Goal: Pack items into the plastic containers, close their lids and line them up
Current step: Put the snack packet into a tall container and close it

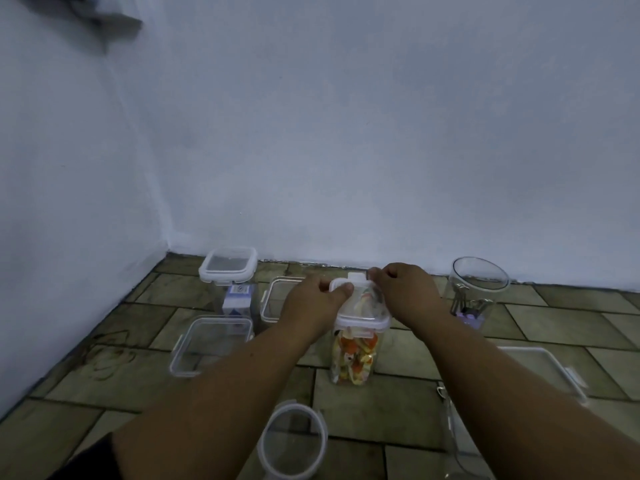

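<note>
A tall clear container (354,358) filled with orange and yellow wrapped items stands on the tiled floor in the middle. Its white-rimmed lid (360,315) sits on top. My left hand (313,304) grips the lid's left side, thumb on its top. My right hand (403,292) holds the lid's far right edge, by a raised latch (356,277). A closed container (230,282) holding a blue and white box stands at the back left. A round open container (476,292) with binder clips stands at the right.
A loose rectangular lid (211,344) lies left of my arms, another lid (277,299) lies behind my left hand, and a third (547,368) at the right. A round lid (294,441) lies near the bottom. The wall runs close behind.
</note>
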